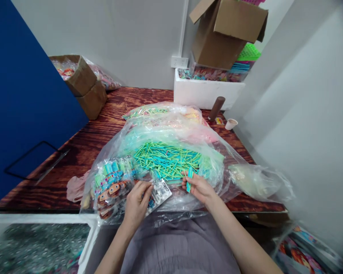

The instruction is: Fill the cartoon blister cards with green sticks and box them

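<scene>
My left hand (137, 201) is closed with thumb and fingers pinched on a small printed plastic packet (161, 193), silvery with dark print. Between the fingers of my right hand (199, 187) is a small bundle of blue and green sticks (189, 180), held upright. Just beyond both hands spreads a heap of loose thin green and blue sticks (165, 158), lying in a large clear plastic bag (171, 131). To the left of my left hand, several filled packets (111, 186) with cartoon faces and sticks inside lie overlapped.
At lower left stands a white foam box (94, 224) with glittery contents. A pink cloth (76, 188) and a clear bag (257, 180) flank the work area. Further back are a brown cylinder (216, 108), a paper cup (231, 124), a white foam bin (207, 93) and cardboard boxes (221, 49).
</scene>
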`<state>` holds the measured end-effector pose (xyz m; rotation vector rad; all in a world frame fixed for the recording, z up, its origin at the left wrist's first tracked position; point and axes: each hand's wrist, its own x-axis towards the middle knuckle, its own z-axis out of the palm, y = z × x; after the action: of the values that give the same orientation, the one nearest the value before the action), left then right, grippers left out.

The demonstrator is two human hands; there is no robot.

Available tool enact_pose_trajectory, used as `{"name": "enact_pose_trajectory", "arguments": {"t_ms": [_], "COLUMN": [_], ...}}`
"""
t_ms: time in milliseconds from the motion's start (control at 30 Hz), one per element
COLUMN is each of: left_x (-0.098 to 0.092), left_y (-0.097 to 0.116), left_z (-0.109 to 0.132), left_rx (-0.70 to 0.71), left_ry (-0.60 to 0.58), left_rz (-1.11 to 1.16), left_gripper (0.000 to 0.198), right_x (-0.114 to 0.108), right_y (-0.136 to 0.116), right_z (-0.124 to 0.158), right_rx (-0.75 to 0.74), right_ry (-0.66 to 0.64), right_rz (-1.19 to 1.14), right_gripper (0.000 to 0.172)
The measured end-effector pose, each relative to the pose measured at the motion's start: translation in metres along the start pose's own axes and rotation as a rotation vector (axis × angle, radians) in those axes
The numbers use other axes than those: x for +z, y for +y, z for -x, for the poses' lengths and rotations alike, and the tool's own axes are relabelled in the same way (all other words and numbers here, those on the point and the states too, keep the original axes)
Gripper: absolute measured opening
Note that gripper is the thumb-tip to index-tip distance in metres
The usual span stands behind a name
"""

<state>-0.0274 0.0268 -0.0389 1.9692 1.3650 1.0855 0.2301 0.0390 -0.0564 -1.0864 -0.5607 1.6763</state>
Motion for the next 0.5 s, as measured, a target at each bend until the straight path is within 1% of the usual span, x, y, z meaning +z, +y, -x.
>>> {"name": "enact_pose_trajectory", "arguments": {"t_ms": [33,100,167,233,333,400,500], "left_x": [0.000,-0.001,-0.003,-0.004,-0.003,-0.002,-0.001], "left_y": [0.000,0.001,0.001,0.001,0.002,0.003,0.006], "left_z": [0.000,0.001,0.002,0.002,0.003,0.002,0.001], "left_rx": [0.000,-0.001,-0.004,-0.012,-0.017,-0.016,-0.019], "left_ry": [0.002,0.007,0.006,0.000,-0.008,-0.008,-0.011], "left_rz": [0.001,0.006,0.011,0.011,0.013,0.018,0.031], "left_gripper": [0.018,0.017,0.017,0.017,0.016,0.016,0.015], "right_x": [0.004,0.011,0.015,0.015,0.013,0.012,0.012], "right_y": [0.006,0.020,0.035,0.047,0.056,0.056,0.055], "right_z": [0.003,0.007,0.012,0.017,0.023,0.026,0.028], "right_rx": [-0.034,-0.157,-0.273,-0.346,-0.413,-0.427,-0.434], "right_ry": [0.000,0.034,0.065,0.059,0.010,-0.007,-0.011], "right_rz": [-0.012,0.030,0.154,0.339,0.576,0.636,0.658], "right_gripper": [0.037,0.029,0.022,0.016,0.014,0.015,0.015]}}
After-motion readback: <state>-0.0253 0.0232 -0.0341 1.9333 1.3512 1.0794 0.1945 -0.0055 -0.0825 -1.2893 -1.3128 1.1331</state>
